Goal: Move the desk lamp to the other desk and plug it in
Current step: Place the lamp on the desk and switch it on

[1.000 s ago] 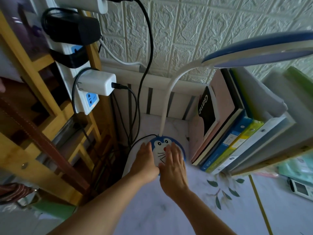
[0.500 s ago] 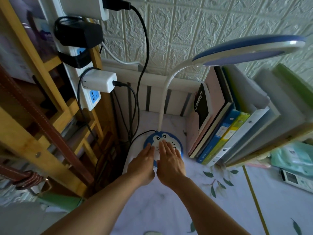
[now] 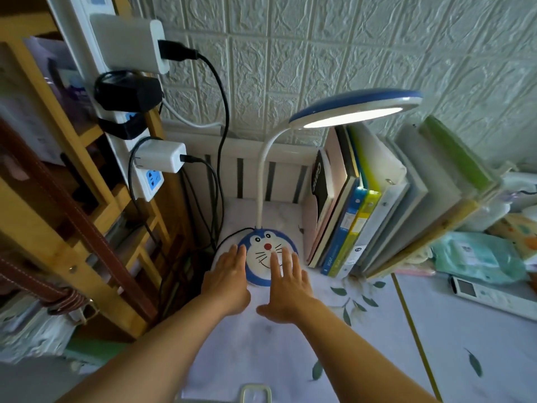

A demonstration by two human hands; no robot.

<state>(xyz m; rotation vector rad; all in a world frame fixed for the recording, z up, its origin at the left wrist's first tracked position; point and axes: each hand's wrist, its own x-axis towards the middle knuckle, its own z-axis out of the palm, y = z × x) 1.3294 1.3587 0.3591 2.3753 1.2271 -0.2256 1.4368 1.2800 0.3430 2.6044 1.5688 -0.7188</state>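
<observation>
In the back corner of the pale, leaf-printed bench (image 3: pixel 290 359), right up against the white embossed wall panels (image 3: pixel 348 53), sits the lamp, and its light is on. Biggest thing nearby is the leaning row of books and plastic binders (image 3: pixel 377 205), pink, blue, yellow, white and green spines all tipped over to the left, just beside the lamp's base. On the other side there's a wooden shelf frame (image 3: pixel 72 222) with a long white power strip (image 3: pixel 122 135) fixed to it, carrying a white charger, a couple of black adapters and black cables hanging down into the gap.

The blue-and-white desk lamp with the cartoon cat face on its round base (image 3: pixel 268 251) stands upright, white bendy neck going up to a flat oval head glowing over the books. A black cord comes off the back left of the base.

Both hands are flat and relaxed, gripping nothing. The left hand (image 3: pixel 229 280) has its fingertips at the base's left edge, the right hand (image 3: pixel 286 289) lies with straight fingers across the front right of the cat face.

Off to the right a white remote control (image 3: pixel 491 295) lies on the bench.
</observation>
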